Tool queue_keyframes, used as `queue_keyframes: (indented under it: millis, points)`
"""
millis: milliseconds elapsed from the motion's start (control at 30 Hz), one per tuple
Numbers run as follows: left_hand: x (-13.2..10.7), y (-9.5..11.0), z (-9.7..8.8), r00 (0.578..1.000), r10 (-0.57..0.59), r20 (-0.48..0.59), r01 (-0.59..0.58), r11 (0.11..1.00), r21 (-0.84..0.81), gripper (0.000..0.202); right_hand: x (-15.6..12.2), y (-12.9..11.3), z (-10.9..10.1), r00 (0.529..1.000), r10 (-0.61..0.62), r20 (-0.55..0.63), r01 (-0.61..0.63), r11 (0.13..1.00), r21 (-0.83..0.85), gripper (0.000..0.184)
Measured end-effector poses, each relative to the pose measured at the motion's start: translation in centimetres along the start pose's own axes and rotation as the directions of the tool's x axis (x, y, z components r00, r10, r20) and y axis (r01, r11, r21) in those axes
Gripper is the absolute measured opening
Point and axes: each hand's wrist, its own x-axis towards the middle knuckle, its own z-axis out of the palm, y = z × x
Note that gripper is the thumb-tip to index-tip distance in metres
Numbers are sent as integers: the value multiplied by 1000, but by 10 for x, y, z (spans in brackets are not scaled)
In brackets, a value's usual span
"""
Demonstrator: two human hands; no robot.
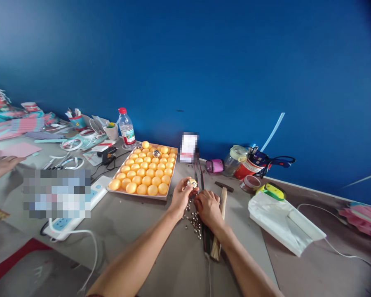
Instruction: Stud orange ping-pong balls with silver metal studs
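In my left hand is an orange ball partly covered with shiny silver pieces, pinched between curled fingers. Just right of it, my right hand is low over the table with bent fingers; its fingertips are partly hidden, and what they hold, if anything, cannot be made out. Small loose silver studs are scattered between and below both hands. A shallow tray to the left carries rows of plain orange balls. Among them sits a silver-covered ball.
Beside my right wrist lies a wooden-handled hammer. A power strip, glue gun and water bottle are leftward. Rightward are a clear jar and white box. Another person's hand shows far left.
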Motion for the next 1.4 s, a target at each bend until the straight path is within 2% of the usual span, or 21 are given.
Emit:
queue_keyframes:
  millis: [100, 200, 333, 500, 667, 733, 833, 900, 1133, 1267, 1400]
  points:
    - [1, -1, -1, 1000, 6, 12, -5, 1000, -20, 37, 2, 2, 1, 992, 70, -106, -47, 978, 202, 20]
    - [1, -1, -1, 1000, 25, 0, -25, 998, 58, 34, 4, 4, 1, 960, 243, -141, -147, 862, 486, 16]
    - [1, -1, -1, 995, 95, 26, -98, 941, 323, 30, 6, 5, -1, 912, 406, -63, -249, 667, 702, 18]
    - [0, -3, -6, 970, 186, 153, -241, 759, 604, 30, 9, 11, 2, 885, 463, 50, -295, 476, 829, 23]
    - [-3, -4, -8, 953, 219, 208, -302, 665, 683, 32, 9, 12, 6, 878, 476, 59, -258, 366, 894, 22]
    - [-3, -3, -7, 954, 212, 213, -300, 663, 686, 32, 9, 10, 5, 873, 482, 73, -245, 305, 920, 17]
    - [-4, -1, -4, 961, 187, 203, -275, 676, 684, 32, 9, 6, 1, 878, 465, 113, -205, 152, 967, 15]
    - [-5, -1, -4, 963, 186, 196, -270, 680, 682, 31, 10, 4, -1, 876, 463, 134, -201, 97, 975, 15]
    - [-3, -2, -5, 956, 236, 173, -290, 671, 683, 30, 11, 5, 4, 847, 496, 192, -249, 50, 967, 30]
    - [-3, -1, -4, 960, 235, 152, -274, 677, 683, 30, 11, 6, 5, 834, 507, 216, -270, 34, 962, 22]
    - [-4, -2, -4, 951, 260, 168, -303, 670, 678, 29, 11, 4, 3, 837, 491, 242, -255, -42, 966, 15]
